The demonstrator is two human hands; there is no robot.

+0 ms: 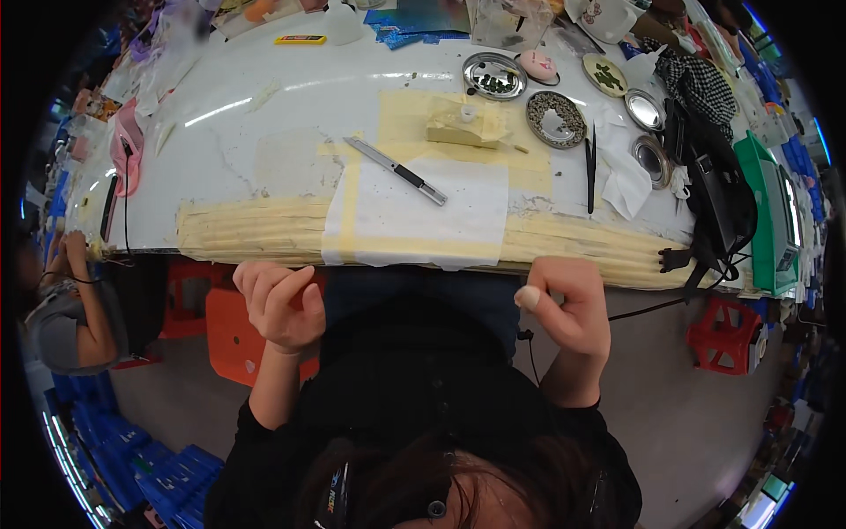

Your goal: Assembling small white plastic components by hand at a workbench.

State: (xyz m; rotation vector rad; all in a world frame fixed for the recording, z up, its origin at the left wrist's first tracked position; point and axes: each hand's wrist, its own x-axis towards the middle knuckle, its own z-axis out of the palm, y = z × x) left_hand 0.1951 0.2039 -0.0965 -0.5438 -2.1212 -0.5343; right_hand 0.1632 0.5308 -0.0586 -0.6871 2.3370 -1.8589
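silver cutter (pixel 408 175) — one; curled hands (pixel 280 306) (pixel 573 306) — two

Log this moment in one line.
left hand: half-open, near table edge; right hand: curled, near table edge; utility knife: partly on white sheet, untouched

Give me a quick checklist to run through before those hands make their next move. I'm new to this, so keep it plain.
1. Left hand free: ok, no object shows in its loose curl.
2. Right hand free: cannot tell, its fingers curl inward and hide the palm.
3. Utility knife clear of the white sheet: not ok, it lies across the sheet.
4. Knife blade retracted: cannot tell, too small to judge.
5. Tweezers in plain view: ok, lying right of the sheet.
6. Dish of grey bits upright: ok, it sits flat.
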